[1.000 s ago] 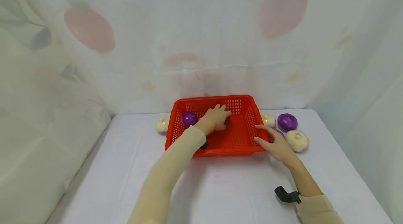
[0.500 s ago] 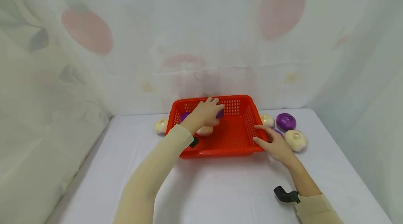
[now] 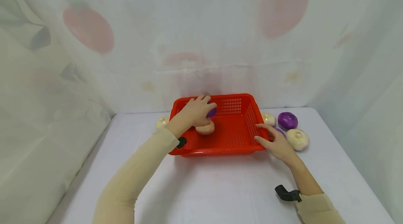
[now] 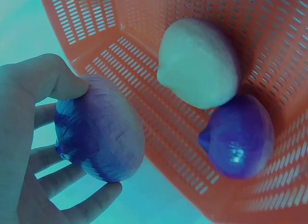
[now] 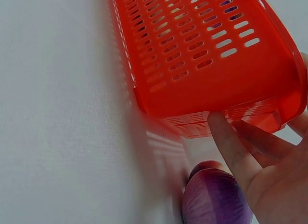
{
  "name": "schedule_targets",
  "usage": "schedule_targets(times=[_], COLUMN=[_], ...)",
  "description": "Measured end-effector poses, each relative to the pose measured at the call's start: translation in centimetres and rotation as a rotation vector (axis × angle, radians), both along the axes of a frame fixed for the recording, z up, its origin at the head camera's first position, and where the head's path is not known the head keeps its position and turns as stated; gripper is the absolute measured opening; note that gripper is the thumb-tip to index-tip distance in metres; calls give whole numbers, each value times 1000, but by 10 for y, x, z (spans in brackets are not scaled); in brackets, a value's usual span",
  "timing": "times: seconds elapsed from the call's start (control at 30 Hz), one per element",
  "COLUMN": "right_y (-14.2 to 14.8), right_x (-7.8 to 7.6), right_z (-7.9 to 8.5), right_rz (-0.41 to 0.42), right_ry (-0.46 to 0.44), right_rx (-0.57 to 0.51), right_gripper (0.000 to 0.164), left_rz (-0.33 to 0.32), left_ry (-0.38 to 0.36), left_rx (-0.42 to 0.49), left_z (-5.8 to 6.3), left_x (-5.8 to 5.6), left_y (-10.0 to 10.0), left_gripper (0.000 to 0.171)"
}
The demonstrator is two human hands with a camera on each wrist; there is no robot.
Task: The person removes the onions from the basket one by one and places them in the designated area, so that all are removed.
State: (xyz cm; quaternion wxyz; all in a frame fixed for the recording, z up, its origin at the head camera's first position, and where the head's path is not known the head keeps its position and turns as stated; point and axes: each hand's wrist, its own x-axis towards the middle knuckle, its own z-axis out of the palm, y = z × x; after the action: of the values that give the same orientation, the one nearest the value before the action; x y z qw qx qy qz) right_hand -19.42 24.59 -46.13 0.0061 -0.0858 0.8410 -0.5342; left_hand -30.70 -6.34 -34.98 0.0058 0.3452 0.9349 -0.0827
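White table (image 3: 220, 189) — left hand (image 3: 196, 112) curls round onion (image 4: 108, 130), right hand (image 3: 278, 146) grips basket (image 3: 234, 133).

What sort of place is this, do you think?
Probably a small curtained-off booth for staged table work, though the room beyond is hidden: pale sheets, some fruit-printed, hang on three sides of a white table, which bears a red basket and several onions.

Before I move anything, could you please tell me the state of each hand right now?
Left hand: closed around a purple onion.
Right hand: holding the red basket by the rim at its right end.
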Motion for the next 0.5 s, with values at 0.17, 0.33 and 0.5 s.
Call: schedule_targets(times=[0.17, 0.33, 0.5], right_y=[0, -1, -2], right_x=[1, 1, -1], right_z=[-1, -2, 0], right_rz=[-1, 7, 6], right_ry=[4, 8, 18], right_rx=[-4, -10, 0], right_gripper=[55, 55, 55], left_rz=[-6, 3, 48], left_ry=[12, 57, 63], left_rx=[25, 93, 151], left_z=[5, 10, 16], left_x=[9, 12, 14], left_y=[-19, -41, -63], left_gripper=[51, 50, 53])
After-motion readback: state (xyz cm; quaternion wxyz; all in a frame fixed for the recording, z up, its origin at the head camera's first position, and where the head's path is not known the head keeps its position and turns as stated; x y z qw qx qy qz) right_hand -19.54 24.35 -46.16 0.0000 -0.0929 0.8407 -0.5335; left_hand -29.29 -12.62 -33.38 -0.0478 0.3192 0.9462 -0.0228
